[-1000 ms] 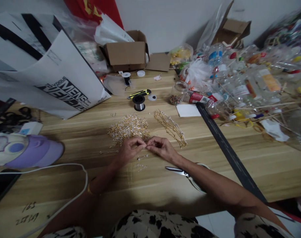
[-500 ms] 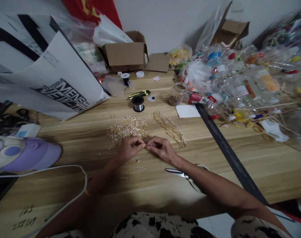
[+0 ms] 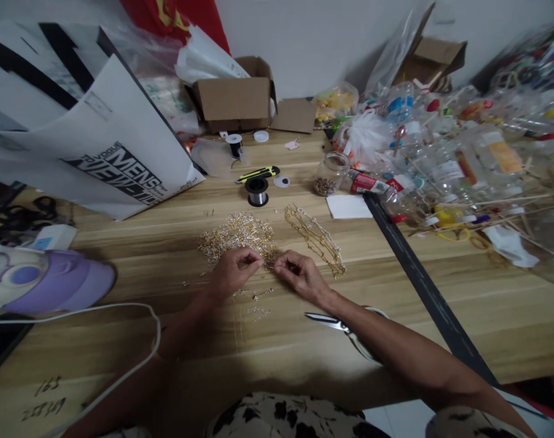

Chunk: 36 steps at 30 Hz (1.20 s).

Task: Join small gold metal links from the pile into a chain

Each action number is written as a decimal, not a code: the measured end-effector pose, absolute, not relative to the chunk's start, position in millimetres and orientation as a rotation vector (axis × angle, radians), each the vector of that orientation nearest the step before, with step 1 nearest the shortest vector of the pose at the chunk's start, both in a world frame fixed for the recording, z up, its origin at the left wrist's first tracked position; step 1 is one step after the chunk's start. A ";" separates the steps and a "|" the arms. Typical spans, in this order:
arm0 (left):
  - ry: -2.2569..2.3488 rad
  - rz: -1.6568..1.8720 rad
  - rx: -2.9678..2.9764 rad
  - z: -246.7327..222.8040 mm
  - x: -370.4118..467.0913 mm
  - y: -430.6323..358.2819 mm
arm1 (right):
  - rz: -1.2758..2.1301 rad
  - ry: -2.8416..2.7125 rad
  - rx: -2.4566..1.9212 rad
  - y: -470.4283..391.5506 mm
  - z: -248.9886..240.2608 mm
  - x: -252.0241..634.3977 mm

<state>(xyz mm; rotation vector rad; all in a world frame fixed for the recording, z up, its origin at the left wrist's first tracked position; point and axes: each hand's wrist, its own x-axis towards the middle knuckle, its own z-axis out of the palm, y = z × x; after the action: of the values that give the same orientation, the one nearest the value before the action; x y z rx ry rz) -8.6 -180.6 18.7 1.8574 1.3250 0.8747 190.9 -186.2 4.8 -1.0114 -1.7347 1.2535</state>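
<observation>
My left hand (image 3: pixel 236 271) is closed in a pinch at the near edge of a pile of small gold and silver metal pieces (image 3: pixel 235 234). Whatever sits between its fingertips is too small to name. Just to the right, my right hand (image 3: pixel 301 275) is also pinched, its fingertips a short gap from the left ones; what they hold cannot be made out. Short pieces of silver chain (image 3: pixel 258 313) lie below the hands. Beyond my right hand are several gold and silver beaded chains (image 3: pixel 315 237). Scissors (image 3: pixel 335 322) rest partly under my right forearm.
Behind the pile stand a wire spool (image 3: pixel 257 192), a yellow cutter knife (image 3: pixel 257 174) and a jar of beads (image 3: pixel 329 173). A large paper bag (image 3: pixel 121 134) is at left, with a purple object (image 3: pixel 71 283) nearer. Plastic bottles (image 3: pixel 459 158) crowd the right side. A white cable (image 3: pixel 157 328) loops near my left forearm.
My fingertips, which met half a second ago, are now slightly apart. The left hand has shifted a little left, and the right a little right. The whole view has moved slightly.
</observation>
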 end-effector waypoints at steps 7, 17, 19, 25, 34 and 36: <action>1.420 0.915 1.936 18.7 -31.6 -172.4 | 1.269 -1.740 -1.052 -186.8 3.9 190.0; 1.377 0.752 2.329 5.8 -44.5 -169.3 | 1.319 -1.721 -1.066 -188.1 2.6 188.9; 1.374 0.723 2.360 6.6 -42.0 -171.4 | 1.323 -1.720 -1.070 -188.2 1.8 188.9; 1.344 0.671 2.440 8.2 -31.4 -177.6 | 1.335 -1.709 -1.058 -188.3 0.8 189.0; 1.348 0.577 2.535 2.7 -26.1 -177.8 | 1.345 -1.706 -1.069 -188.3 2.5 187.9; 1.359 0.592 2.531 1.6 -26.5 -177.3 | 1.353 -1.702 -1.068 -188.4 3.2 188.0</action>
<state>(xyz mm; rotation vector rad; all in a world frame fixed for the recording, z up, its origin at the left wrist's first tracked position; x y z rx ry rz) -26.5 -177.3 1.6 2.5308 1.3590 0.5921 188.0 -188.4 3.2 -1.0675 -1.7022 1.3528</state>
